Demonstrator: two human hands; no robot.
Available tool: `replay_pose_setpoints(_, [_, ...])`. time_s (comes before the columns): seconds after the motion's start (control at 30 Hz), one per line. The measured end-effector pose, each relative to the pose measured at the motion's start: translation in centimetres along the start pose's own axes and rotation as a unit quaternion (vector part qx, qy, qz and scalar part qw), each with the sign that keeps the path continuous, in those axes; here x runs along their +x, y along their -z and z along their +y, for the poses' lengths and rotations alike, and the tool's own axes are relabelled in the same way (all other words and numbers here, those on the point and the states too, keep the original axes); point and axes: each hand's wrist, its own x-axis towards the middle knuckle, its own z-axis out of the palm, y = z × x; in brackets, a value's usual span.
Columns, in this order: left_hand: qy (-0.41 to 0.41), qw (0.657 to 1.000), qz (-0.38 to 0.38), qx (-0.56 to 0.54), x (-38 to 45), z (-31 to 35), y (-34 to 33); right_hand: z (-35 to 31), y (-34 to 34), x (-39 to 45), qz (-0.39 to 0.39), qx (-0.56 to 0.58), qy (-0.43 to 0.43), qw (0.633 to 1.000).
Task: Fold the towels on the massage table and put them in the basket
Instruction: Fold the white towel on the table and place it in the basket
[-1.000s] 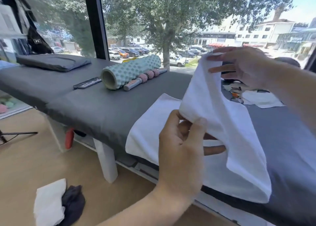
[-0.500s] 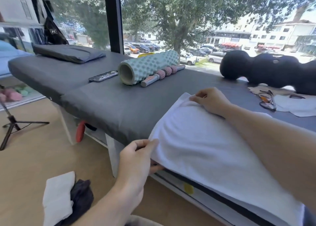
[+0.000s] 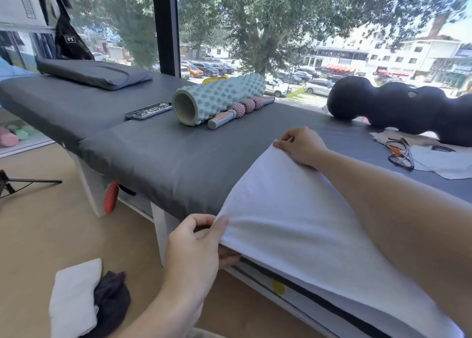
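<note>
The white towel (image 3: 301,225) is lying across the near edge of the grey massage table (image 3: 158,158), filling the 4 to 5 o'clock part of the view and hanging a bit over the front edge. The person's left hand (image 3: 196,248) is down at 6 o'clock, thumb on top and fingers curled underneath, pinching the towel's near corner. The right hand (image 3: 301,146) is just right of centre, fingers bunched together and pinching the far corner against the tabletop.

Further back on the table, around 12 o'clock, there's a mint foam roller (image 3: 217,98) with a pink massage stick (image 3: 240,109) touching its right side and a phone (image 3: 148,110) just to its left. A flat grey cushion (image 3: 94,73) sits at 10 o'clock, and a lumpy black roller (image 3: 398,110) at 2 o'clock with glasses (image 3: 399,153) near it. On the floor at 7 o'clock there's a white cloth (image 3: 74,299) touching a dark cloth (image 3: 112,299).
</note>
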Motion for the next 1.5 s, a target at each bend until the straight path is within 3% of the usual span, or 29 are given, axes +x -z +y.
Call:
replay_pose_setpoints(0.23, [-0.027,0.999,0.013,0.042,0.6,-0.5,0.2,-0.2,-1.0,0.9,0.008,-0.048,0.009,0.999])
replay_pose_setpoints(0.4, [-0.105,0.988,0.018,0.114,-0.2,0.0,-0.2,0.1,-1.1,0.7,0.041,-0.013,0.028,0.999])
replay_pose_setpoints(0.53, [-0.105,0.986,0.023,0.127,-0.3,0.2,-0.4,-0.2,-1.5,0.7,0.061,-0.052,0.049,0.996])
replay_pose_setpoints(0.7, [-0.076,0.981,0.037,0.172,0.6,-0.3,-0.1,-0.6,-1.9,1.1,-0.003,-0.09,0.017,0.996])
replay_pose_setpoints(0.93, [-0.128,0.902,0.036,0.411,0.4,0.7,0.8,-0.6,0.1,-0.6,-0.032,-0.166,-0.007,0.986])
replay_pose_setpoints(1.0, [-0.139,0.9,0.019,0.413,0.8,1.2,0.9,0.2,2.0,-1.7,-0.067,-0.237,-0.015,0.969])
replay_pose_setpoints(1.1, [-0.137,0.93,0.011,0.342,1.2,1.6,1.1,3.0,4.6,-3.9,-0.106,-0.287,-0.032,0.952])
replay_pose_setpoints(1.33, [-0.125,0.944,0.06,0.299,2.0,1.0,1.6,9.2,10.0,-8.3,-0.096,-0.274,-0.083,0.953])
replay_pose_setpoints(1.4, [-0.18,0.92,0.103,0.333,2.0,0.8,1.8,10.4,11.0,-9.0,-0.095,-0.271,-0.099,0.953])
replay_pose_setpoints(1.47, [-0.345,0.849,0.137,0.377,1.0,0.7,1.2,11.2,12.0,-9.9,-0.092,-0.264,-0.113,0.953])
replay_pose_setpoints(1.5, [-0.436,0.807,0.118,0.38,0.0,0.6,0.3,11.5,12.5,-10.4,-0.094,-0.26,-0.12,0.954])
